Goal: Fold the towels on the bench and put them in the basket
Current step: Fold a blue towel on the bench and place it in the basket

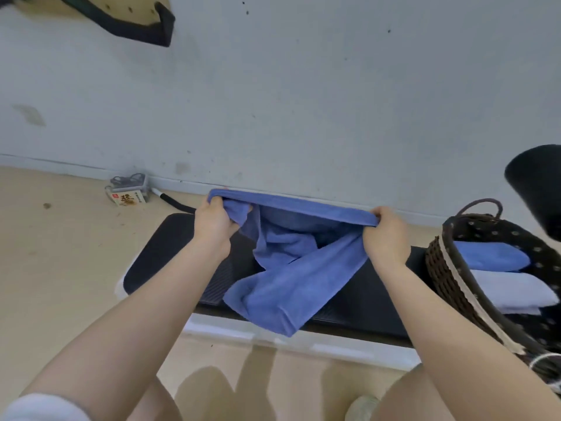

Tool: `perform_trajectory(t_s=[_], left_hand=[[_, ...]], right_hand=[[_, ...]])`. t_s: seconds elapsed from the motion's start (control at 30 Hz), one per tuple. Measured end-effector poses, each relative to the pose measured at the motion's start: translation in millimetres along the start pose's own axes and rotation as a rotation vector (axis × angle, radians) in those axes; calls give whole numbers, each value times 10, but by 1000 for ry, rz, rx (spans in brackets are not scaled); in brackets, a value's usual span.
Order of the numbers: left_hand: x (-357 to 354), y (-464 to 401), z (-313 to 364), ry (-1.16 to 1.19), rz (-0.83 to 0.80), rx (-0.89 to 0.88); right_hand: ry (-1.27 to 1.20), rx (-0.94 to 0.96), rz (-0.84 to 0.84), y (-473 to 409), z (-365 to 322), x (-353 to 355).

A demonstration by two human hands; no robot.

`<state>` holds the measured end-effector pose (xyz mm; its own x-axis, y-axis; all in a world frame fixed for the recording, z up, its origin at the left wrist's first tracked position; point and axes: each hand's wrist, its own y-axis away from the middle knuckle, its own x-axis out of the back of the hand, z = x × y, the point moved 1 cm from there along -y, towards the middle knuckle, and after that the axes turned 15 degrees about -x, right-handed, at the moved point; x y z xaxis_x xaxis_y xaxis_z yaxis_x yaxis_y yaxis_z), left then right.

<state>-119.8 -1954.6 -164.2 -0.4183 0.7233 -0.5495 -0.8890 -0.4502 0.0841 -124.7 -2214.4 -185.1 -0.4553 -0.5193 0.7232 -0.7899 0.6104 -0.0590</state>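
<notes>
A blue towel (285, 281) hangs over the black padded bench (158, 256), its top edge stretched between my two hands. My left hand (214, 223) grips the towel's left end. My right hand (385, 235) grips its right end. The towel's lower part droops in loose folds over the bench's front edge. At the right end of the bench stands a dark woven basket (440, 268). Inside it lie a folded blue towel (491, 256) and a folded pale lilac towel (513, 290).
A pale wall rises just behind the bench. On the tan floor at the left sit a small cardboard box (129, 199) and a plastic case with cables. A black rounded object (537, 189) hangs at the right edge above the basket.
</notes>
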Motion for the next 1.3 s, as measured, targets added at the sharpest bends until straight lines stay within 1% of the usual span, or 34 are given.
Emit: perform_trajectory(t_s=[0.07, 0.1, 0.13, 0.23, 0.27, 0.3, 0.33, 0.43, 0.5, 0.6, 0.7, 0.77, 0.83, 0.9, 0.93, 1.0, 1.07, 1.1, 1.17, 1.23, 1.3], left_hand=[[-28, 98, 66, 97, 39, 10], [-31, 97, 89, 113, 76, 5], [-30, 76, 98, 145, 106, 8], [-13, -30, 41, 328, 140, 40], [-22, -63, 7, 387, 144, 61], [-36, -92, -22, 436, 146, 85], [-59, -142, -48, 472, 141, 101], [-188, -364, -31, 500, 149, 97], [-346, -503, 56, 504, 117, 34], [-604, -633, 259, 449, 11, -126], [-645, -679, 365, 279, -48, -233], [-498, -713, 299, 64, -64, -262], [-216, -743, 136, -294, -86, -272], [171, -729, -87, -667, -108, -254], [398, -739, -219, -789, -111, -218], [737, -711, -417, -824, -140, -175], [863, -651, -496, -855, -189, -201], [863, -609, -496, -950, -199, -231], [890, -543, -472, -1213, -204, -335], [961, -481, -435, -1353, -332, -442], [1084, -446, -361, -1395, -491, -491]], right_hand=[[8, -26, -10, -65, 38, 166], [-27, -73, -42, -118, 49, 228], [-117, -157, -83, -180, 62, 276], [-608, -514, -296, -225, 29, 319], [-745, -578, -356, -211, 7, 296], [-811, -595, -408, -202, -21, 259], [-821, -576, -434, -217, -41, 209], [-790, -439, -384, -313, -194, 148], [-761, -312, -341, -444, -343, 219], [-709, -39, -242, -654, -555, 424], [-539, 141, -142, -800, -604, 573], [-315, 205, -88, -817, -475, 548], [-52, 227, -78, -745, -207, 408], [144, 221, -135, -597, 140, 210], [207, 229, -183, -502, 315, 108], [325, 245, -266, -315, 640, -84], [459, 231, -279, -163, 846, -207], [521, 231, -255, -82, 890, -236], [572, 266, -205, 46, 910, -239], [556, 302, -172, 137, 906, -203], [573, 321, -142, 192, 875, -139]])
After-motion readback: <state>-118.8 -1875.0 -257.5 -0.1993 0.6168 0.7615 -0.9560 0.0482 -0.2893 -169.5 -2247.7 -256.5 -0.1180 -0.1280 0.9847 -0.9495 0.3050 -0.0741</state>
